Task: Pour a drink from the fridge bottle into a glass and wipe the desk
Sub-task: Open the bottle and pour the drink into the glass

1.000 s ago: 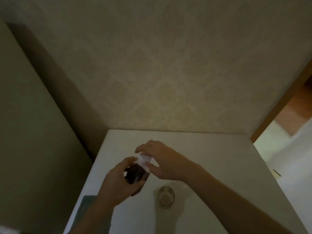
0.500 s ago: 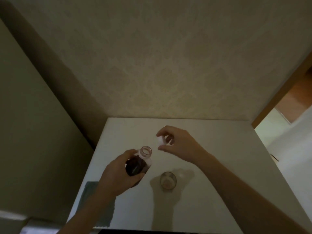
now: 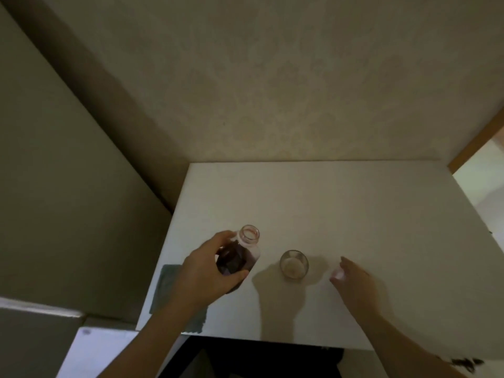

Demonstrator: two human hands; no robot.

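Desk [image 3: 354, 214]: white, rectangular top set against a patterned wall, its left edge near a dark corner. Cloth [image 3: 166, 290]: grey-green, flat on the desk's near left corner, partly under the left forearm. Bottle [image 3: 240, 255]: clear, dark liquid inside, uncapped, long axis tilted with the open mouth pointing up and away toward the wall; held above the desk's left part, just left of the glass. Left hand [image 3: 207, 274]: fingers and thumb wrapped round the bottle's body. Glass [image 3: 294, 265]: small, upright on the desk, mouth up, between the two hands, touching neither. Right hand [image 3: 354, 279]: low over the desk right of the glass, fingers loosely curled, pinching a small white cap [image 3: 338, 274] at the fingertips.
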